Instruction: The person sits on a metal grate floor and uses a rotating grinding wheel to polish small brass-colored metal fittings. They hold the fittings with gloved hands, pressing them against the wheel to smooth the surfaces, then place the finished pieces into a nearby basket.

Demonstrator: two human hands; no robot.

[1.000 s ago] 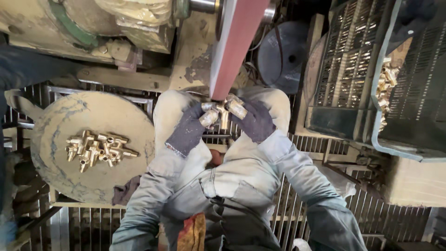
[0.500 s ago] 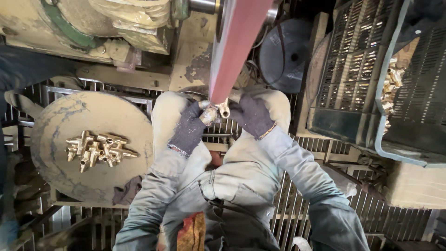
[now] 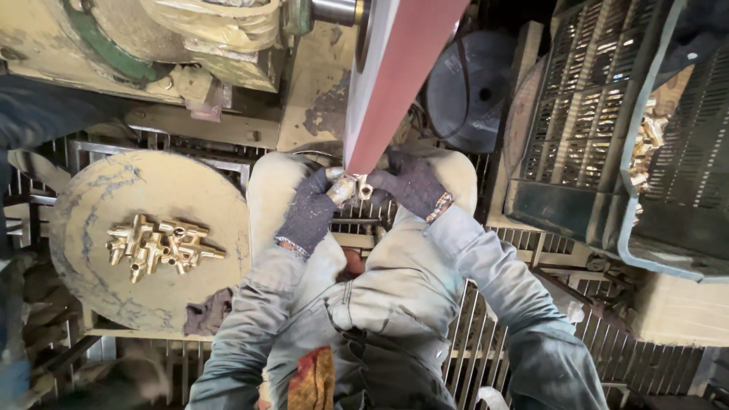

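Head view, looking down over the person's knees: the left hand (image 3: 310, 212), in a dark knitted glove, and the right hand (image 3: 410, 186), gloved alike, meet at the lower end of a reddish abrasive belt (image 3: 399, 72) that runs slantwise down from a shaft at the top edge; between them sits a brass fitting (image 3: 348, 187), pinched from the left by the left fingers and from the right by the right fingers, both grips pressed closed upon it; the fitting touches the belt's bottom edge, just above the lap. To the left, well apart from the hands, a round dusty stand (image 3: 91, 266) bears a heap of brass fittings (image 3: 158, 247) lying near its middle; a dark rag (image 3: 206, 313) hangs at its lower right rim. To the right, a dark slotted crate (image 3: 577, 137) stands on edge beside a grey-rimmed plastic basket (image 3: 634, 228), inside which further brass parts (image 3: 645, 152) show. A dark disc (image 3: 472, 93) lies behind the belt; a metal floor grating (image 3: 486, 334) lies beneath the legs.
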